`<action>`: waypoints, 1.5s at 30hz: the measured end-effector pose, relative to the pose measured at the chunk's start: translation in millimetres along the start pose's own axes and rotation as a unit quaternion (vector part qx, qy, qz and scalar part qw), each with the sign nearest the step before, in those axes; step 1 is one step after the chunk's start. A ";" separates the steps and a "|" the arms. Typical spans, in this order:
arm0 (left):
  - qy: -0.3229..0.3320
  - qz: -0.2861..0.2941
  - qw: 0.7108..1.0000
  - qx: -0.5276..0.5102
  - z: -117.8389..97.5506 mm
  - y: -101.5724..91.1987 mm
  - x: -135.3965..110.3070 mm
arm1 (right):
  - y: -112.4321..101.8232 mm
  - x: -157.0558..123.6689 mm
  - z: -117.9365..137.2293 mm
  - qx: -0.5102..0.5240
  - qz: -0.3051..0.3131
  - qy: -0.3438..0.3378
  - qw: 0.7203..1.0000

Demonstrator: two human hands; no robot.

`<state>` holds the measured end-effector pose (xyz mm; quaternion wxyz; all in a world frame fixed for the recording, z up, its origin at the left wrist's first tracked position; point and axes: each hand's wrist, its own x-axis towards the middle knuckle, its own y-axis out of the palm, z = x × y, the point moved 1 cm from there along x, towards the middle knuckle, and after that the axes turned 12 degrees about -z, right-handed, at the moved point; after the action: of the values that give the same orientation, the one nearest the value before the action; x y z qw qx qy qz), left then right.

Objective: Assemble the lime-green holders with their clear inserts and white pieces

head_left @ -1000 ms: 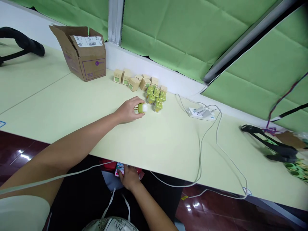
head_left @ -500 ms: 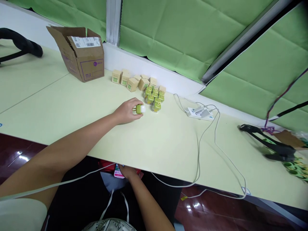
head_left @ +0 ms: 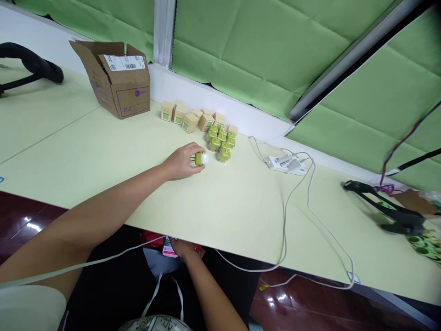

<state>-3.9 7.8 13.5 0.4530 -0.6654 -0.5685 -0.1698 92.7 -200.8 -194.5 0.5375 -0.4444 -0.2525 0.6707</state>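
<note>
My left hand [head_left: 186, 160] is closed over the table, thumb and fingers pinching a small green item with a white rounded end [head_left: 200, 159]. The white end points right; its exact kind I cannot make out. Just beyond it stands a cluster of small green pieces in clear wrap [head_left: 220, 140]. Below the table's near edge, my right hand [head_left: 184, 248] grips a phone [head_left: 168, 249] with a lit, partly pink screen. The table edge hides part of that hand.
Several small tan boxes [head_left: 190, 122] line the wall. An open cardboard carton [head_left: 132, 94] stands at the back left. A white power strip [head_left: 285, 164] with trailing cables lies to the right, and a black stand-like frame [head_left: 389, 209] farther right.
The whole view has shifted very slightly. Both hands keep their places and holds.
</note>
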 end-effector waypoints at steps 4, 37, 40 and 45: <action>0.001 -0.001 1.000 -0.002 0.2 -0.3 0.1 | -8.4 -2.6 4.3 -0.012 0.004 0.007 1.000; -0.196 -0.184 0.962 -0.047 42.3 -12.2 20.6 | -231.4 112.0 44.3 0.221 -0.363 -0.129 0.896; -0.229 -0.180 0.956 -0.039 51.6 -19.8 23.8 | -225.8 119.5 60.0 0.188 -0.380 -0.132 0.896; -0.155 -0.092 0.983 0.040 41.7 -27.6 20.1 | -222.6 127.6 69.8 0.170 -0.393 -0.129 0.894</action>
<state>-35.1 51.5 17.6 0.3684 -0.6096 -0.6970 -0.0829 139.3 -4.9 -20.9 0.7877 -0.1202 -0.3556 0.4884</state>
